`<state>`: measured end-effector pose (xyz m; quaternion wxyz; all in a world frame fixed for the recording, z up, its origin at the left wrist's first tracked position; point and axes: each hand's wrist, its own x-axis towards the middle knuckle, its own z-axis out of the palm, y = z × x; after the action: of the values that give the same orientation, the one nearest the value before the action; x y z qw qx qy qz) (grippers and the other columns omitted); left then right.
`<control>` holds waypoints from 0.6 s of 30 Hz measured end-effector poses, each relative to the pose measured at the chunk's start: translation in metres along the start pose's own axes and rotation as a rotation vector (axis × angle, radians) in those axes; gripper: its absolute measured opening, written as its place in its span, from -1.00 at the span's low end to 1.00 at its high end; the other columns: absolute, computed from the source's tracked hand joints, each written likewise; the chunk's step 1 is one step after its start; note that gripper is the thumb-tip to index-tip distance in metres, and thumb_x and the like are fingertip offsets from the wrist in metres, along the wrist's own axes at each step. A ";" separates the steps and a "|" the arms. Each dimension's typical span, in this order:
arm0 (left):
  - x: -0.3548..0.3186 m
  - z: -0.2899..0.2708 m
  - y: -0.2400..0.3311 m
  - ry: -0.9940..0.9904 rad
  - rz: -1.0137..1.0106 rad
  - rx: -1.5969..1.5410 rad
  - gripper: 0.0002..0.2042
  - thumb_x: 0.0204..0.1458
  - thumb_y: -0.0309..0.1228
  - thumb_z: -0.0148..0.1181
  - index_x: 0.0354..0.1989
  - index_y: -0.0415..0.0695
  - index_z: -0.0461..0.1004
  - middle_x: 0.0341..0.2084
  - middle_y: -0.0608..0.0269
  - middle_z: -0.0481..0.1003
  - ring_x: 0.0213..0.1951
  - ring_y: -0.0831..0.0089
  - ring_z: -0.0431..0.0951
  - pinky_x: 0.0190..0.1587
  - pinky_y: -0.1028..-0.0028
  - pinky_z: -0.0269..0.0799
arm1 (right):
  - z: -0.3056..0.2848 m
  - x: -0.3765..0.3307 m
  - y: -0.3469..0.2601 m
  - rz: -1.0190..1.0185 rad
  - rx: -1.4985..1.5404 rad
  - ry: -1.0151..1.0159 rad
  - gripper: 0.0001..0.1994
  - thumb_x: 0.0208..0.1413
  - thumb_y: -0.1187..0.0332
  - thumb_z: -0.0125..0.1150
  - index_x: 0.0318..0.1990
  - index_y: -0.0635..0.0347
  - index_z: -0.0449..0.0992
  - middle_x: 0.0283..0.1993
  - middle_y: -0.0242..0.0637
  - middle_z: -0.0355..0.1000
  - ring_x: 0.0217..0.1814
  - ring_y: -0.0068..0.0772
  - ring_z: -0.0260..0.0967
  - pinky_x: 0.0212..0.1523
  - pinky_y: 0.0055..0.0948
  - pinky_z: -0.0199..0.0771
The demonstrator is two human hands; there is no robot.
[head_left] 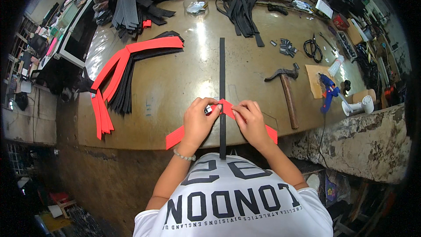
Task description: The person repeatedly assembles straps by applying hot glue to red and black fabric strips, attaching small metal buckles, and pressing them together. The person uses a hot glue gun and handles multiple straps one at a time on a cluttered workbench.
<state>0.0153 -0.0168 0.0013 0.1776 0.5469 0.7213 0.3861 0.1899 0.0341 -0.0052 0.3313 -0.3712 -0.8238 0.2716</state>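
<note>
A red ribbed strap [176, 137] is bent into a peak near the table's front edge, its two ends running out beneath my wrists. Along the middle lies a long narrow black strip [222, 68], crossing the strap at the peak and reaching past the edge against the white shirt. My left hand [198, 120] pinches the strap left of the crossing, with a small shiny metal piece [208, 109] by its fingers. On the other side, my right hand [251, 122] pinches the strap just right of the strip. Fingers partly cover the crossing.
Joined red straps [117, 72] lie over black straps [125, 88] at left. A hammer [288, 98], small metal clips [287, 47], black scissors [312, 48] and a blue glue gun [329, 91] lie right. Far back are black strap bundles [241, 8] and a clear round container [195, 6].
</note>
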 end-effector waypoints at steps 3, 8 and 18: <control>0.000 0.001 -0.001 0.047 0.003 -0.047 -0.83 0.00 -0.32 0.32 -0.26 -0.09 0.61 -0.46 0.15 0.48 -0.42 0.22 0.52 -0.31 0.31 0.44 | -0.018 -0.007 -0.012 -0.128 0.009 -0.096 -0.71 -0.05 0.54 0.28 -0.11 0.25 0.52 -0.12 -0.12 0.36 -0.07 -0.08 0.33 -0.06 -0.23 0.39; -0.001 -0.005 -0.006 0.037 0.040 -0.118 -0.83 0.02 -0.35 0.30 -0.20 -0.05 0.63 -0.42 0.20 0.46 -0.43 0.32 0.51 -0.35 0.37 0.44 | -0.022 -0.032 -0.032 -0.386 -0.026 -0.412 -0.60 -0.12 0.49 0.35 -0.04 0.14 0.51 -0.05 -0.14 0.32 -0.07 -0.11 0.34 -0.09 -0.26 0.40; -0.004 -0.003 -0.008 -0.003 -0.006 -0.172 -0.84 -0.04 -0.43 0.33 -0.25 -0.04 0.66 -0.48 0.21 0.44 -0.43 0.38 0.47 -0.36 0.43 0.41 | -0.012 0.041 0.005 -0.092 0.333 -0.371 -0.88 0.10 0.54 0.23 -0.19 0.23 0.54 -0.27 -0.14 0.42 -0.33 -0.31 0.51 -0.32 -0.38 0.55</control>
<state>0.0098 -0.0224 -0.0033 0.2261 0.5282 0.6868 0.4451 0.1806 0.0716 0.0133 0.2432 -0.2175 -0.8305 0.4515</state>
